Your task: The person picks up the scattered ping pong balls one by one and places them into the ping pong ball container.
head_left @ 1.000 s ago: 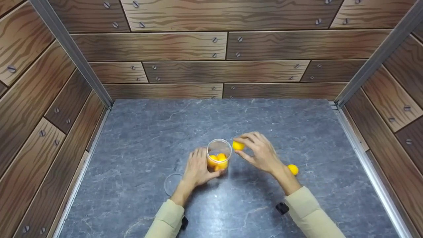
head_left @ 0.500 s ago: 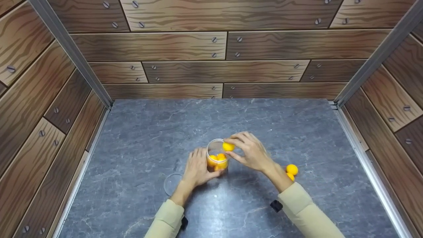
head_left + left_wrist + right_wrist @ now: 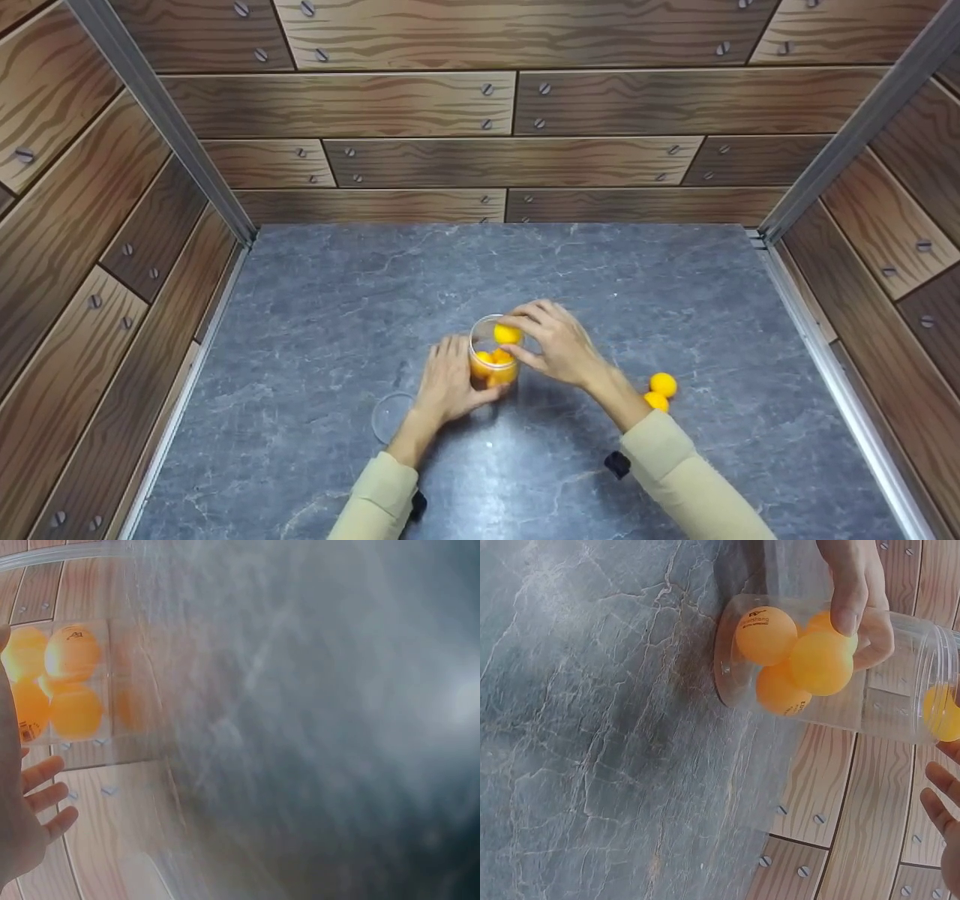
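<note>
My left hand (image 3: 448, 382) grips a clear plastic jar (image 3: 889, 709) low on its side, thumb and fingers on opposite sides. Upright on the table, the jar has no lid on and holds several orange ping-pong balls (image 3: 766, 636) at its bottom. My right hand (image 3: 559, 349) pinches another ping-pong ball (image 3: 507, 334) between thumb and fingers at the jar's mouth. In the right wrist view, this held ball (image 3: 941, 712) shows at the threaded rim, partly cut off by the frame's edge.
A clear round lid (image 3: 388, 418) lies on the grey marbled table (image 3: 337, 300), left of the left wrist. Two loose ping-pong balls (image 3: 663, 385) sit beside the right forearm. Wood-patterned walls (image 3: 420, 161) with metal corner rails enclose the table.
My right hand has carried its ping-pong ball leftward, from beside the jar to over its mouth. The second loose ball has come out from behind the forearm. The left hand has stayed still.
</note>
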`<state>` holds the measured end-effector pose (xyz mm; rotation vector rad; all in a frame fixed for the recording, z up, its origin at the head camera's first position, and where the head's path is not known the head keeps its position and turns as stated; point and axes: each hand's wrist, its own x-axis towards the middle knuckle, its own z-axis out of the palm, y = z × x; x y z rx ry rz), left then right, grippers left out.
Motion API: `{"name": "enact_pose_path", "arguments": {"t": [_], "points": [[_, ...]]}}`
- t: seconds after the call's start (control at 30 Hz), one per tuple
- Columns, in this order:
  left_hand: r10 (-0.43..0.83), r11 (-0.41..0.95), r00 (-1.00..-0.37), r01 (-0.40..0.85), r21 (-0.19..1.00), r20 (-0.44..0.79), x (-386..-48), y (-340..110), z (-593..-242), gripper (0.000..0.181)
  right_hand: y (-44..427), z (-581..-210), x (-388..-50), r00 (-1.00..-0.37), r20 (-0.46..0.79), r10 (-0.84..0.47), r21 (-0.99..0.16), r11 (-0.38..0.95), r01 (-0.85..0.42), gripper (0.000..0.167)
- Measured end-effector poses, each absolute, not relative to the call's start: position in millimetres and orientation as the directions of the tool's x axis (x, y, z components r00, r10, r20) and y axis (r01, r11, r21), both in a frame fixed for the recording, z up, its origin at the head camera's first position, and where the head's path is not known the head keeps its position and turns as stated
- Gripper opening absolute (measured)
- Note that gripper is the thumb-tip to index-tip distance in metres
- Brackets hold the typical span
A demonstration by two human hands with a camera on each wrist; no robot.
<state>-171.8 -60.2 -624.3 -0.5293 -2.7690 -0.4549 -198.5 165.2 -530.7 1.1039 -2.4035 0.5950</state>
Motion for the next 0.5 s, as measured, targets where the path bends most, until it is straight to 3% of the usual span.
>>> {"name": "enact_pose_path", "arguments": {"t": [0.5], "points": [[0.305,0.869,-0.892,0.404,0.286,0.332,-170.9,-60.8,-622.8,0.095,155.4,-529.9,-200.9,-0.604,0.503,-0.618,-0.212,0.589,-0.78,0.038]]}}
